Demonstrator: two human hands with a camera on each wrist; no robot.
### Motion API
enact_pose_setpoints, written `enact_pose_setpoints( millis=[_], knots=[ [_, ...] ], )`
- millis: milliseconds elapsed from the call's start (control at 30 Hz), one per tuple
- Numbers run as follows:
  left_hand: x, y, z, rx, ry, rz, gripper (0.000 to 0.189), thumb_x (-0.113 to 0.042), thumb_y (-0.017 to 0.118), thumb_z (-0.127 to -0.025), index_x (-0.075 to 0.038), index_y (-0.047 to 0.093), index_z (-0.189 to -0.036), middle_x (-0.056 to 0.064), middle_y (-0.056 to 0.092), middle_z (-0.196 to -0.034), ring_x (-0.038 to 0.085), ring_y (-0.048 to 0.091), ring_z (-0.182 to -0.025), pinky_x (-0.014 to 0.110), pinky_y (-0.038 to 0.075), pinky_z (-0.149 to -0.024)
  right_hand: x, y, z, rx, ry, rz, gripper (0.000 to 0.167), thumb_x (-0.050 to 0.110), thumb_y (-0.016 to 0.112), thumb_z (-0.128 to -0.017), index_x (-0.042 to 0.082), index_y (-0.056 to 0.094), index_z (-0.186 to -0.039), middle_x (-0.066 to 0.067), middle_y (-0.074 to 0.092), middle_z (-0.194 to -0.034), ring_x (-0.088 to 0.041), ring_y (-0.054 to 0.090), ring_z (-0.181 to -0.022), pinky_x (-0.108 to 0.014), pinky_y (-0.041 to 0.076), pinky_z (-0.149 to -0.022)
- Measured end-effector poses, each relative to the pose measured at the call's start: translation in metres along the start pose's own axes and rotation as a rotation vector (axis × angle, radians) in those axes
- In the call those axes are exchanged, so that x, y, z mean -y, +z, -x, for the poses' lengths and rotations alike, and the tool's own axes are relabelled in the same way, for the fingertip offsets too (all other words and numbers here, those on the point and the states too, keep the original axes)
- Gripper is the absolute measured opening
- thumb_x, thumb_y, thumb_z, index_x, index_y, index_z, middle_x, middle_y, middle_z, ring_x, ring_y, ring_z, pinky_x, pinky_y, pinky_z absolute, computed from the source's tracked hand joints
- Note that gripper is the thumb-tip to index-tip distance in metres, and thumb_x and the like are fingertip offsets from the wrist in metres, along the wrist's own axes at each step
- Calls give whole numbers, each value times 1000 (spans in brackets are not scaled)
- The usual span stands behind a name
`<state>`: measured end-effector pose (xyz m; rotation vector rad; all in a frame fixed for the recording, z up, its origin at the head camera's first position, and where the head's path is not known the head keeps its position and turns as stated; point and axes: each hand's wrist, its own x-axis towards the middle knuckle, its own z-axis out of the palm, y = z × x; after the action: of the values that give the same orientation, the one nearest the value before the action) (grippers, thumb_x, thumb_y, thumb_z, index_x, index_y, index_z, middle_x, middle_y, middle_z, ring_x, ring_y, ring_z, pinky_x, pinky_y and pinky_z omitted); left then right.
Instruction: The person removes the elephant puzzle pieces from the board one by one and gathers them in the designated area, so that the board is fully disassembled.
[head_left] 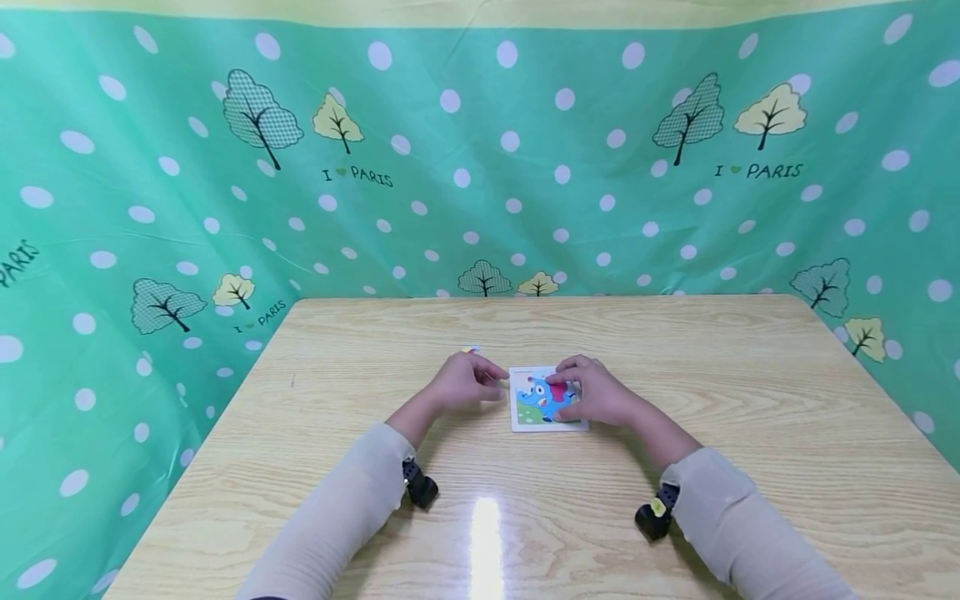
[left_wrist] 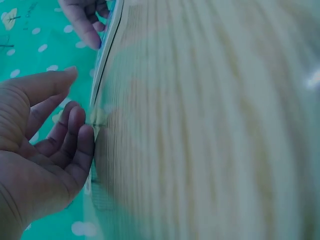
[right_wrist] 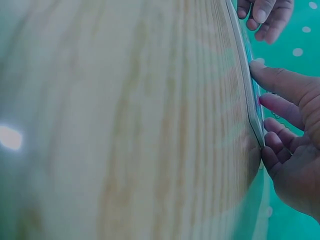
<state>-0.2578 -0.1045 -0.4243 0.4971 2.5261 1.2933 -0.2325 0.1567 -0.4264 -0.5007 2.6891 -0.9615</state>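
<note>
Centrally on the worktop point(head_left: 675, 500), the right hand point(head_left: 592, 392) presses relaxed fingers on the puzzle point(head_left: 534, 417); the left hand point(head_left: 465, 382), seemingly loosely curled and empty, sits just left.

Glossy light-wood table point(head_left: 675, 467); smooth printed puzzle board point(head_left: 525, 417); shiny plastic-looking backdrop point(head_left: 525, 167).

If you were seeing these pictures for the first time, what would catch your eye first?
First, the small square white-framed puzzle board with a blue cartoon animal, lying mid-table on the pale wooden table. The right hand rests on the board, fingers on its picture; the left hand sits at its left edge. Behind hangs a green polka-dot cloth printed with trees.
</note>
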Motion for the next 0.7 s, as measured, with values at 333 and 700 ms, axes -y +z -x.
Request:
enact_pose_setpoints(
  millis=[333,700],
  knots=[
    [-11,7,-1,75,18,-25,27,-10,82,-77,-10,75,-103,-3,69,-80,12,62,-73,26,52,-67,1,1,0,0,-11,3,56,21,85,-76,12,66,-128,-11,46,-136,-36,35,-129,-56,34,-106],
    [-21,13,-8,114,-8,-54,32,-9,84,-77,-11,75,-107,1,68,-91,14,58,-78,24,51,-68,2,-1,1,8,-5,16,57,22,85,-77,13,65,-129,-10,45,-136,-35,35,-129,-55,35,-105]
  ],
)
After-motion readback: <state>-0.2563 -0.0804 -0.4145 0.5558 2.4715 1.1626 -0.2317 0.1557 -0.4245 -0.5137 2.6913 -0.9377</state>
